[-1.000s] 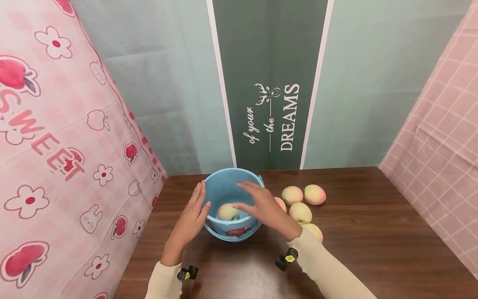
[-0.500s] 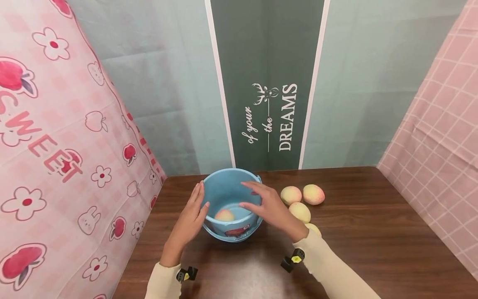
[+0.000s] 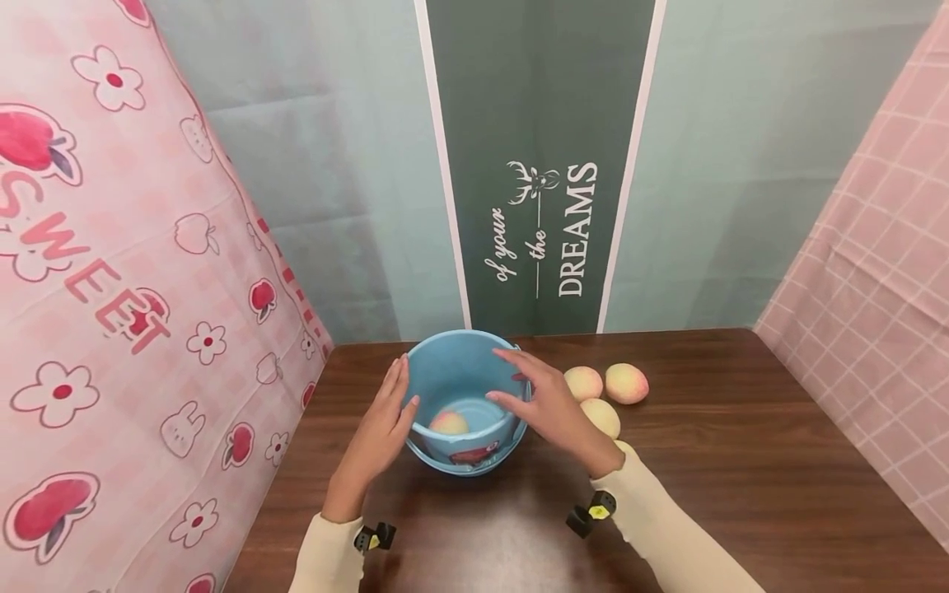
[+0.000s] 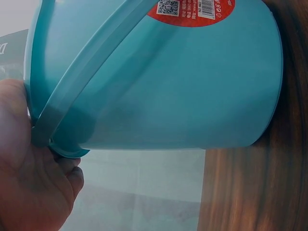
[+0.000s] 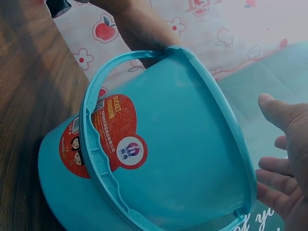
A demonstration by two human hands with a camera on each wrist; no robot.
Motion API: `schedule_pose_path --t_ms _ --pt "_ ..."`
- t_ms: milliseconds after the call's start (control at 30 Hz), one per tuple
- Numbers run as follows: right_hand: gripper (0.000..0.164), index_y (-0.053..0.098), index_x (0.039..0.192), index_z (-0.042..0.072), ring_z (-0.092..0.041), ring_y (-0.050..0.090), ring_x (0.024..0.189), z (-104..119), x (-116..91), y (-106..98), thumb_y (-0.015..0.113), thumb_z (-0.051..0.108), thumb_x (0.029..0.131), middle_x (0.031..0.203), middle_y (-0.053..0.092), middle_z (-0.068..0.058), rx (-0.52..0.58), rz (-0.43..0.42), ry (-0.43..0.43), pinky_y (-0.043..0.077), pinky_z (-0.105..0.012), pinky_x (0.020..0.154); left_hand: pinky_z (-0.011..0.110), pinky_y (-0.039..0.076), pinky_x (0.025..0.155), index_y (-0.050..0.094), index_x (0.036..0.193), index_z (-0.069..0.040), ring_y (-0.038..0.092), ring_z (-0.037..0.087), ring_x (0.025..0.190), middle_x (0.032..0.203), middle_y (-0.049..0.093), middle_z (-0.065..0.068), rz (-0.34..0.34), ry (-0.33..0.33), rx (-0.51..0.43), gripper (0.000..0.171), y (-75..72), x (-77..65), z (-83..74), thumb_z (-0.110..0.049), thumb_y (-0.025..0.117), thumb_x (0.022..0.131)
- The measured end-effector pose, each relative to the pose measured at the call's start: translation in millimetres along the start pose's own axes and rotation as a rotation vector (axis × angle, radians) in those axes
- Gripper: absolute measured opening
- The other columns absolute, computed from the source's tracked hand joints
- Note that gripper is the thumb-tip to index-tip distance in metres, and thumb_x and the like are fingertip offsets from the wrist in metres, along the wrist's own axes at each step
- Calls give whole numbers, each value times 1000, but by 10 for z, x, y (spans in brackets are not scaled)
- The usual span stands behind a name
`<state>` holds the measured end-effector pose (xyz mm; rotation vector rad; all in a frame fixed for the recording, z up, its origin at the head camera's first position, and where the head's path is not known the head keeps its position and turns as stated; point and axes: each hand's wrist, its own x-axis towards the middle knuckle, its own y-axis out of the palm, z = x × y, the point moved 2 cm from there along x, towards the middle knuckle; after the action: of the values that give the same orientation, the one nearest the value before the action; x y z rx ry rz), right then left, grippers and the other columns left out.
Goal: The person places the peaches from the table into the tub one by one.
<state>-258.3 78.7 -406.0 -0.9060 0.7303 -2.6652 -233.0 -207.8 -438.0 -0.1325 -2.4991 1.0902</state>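
Observation:
A light blue bucket stands upright on the table, its handle lowered along the front over a red label. One peach, yellow with a pink blush, lies inside at the bottom. My left hand rests against the bucket's left side at the rim, fingers extended and thumb apart. At the right rim, my right hand is spread with nothing in its grasp; its thumb and fingers are apart in the right wrist view.
Several more peaches lie on the dark wooden table right of the bucket, partly hidden by the right forearm. A pink printed cloth hangs at left, a green-grey one behind, and a pink checked one at right.
The peach below my right hand has dropped to the bucket's bottom. My right hand has drawn back right, toward the rim. The left hand keeps its place.

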Motion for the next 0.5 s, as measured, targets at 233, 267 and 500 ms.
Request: schedule_pose_path --t_ms 233,267,500 --pt "67 57 144 11 -34 71 102 -39 -26 -110 85 25 85 144 57 -7 24 -48 -10 61 -35 65 58 23 118 13 163 -11 10 27 156 170 7 3 -3 8 -1 68 17 33 -2 -29 48 108" --pt "68 56 145 11 -34 71 103 -44 -33 -126 84 26 85 144 58 -7 16 -50 -4 62 -37 69 57 23 118 13 163 -11 10 27 156 170 7 2 -3 8 -2 68 18 33 -4 -29 48 108" --pt "69 56 146 20 -21 59 128 -81 -94 -227 86 28 83 144 58 1 -61 -65 22 50 -48 102 57 22 119 14 163 -10 11 26 156 170 8 2 -12 -4 -4 67 24 15 -12 -26 49 108"
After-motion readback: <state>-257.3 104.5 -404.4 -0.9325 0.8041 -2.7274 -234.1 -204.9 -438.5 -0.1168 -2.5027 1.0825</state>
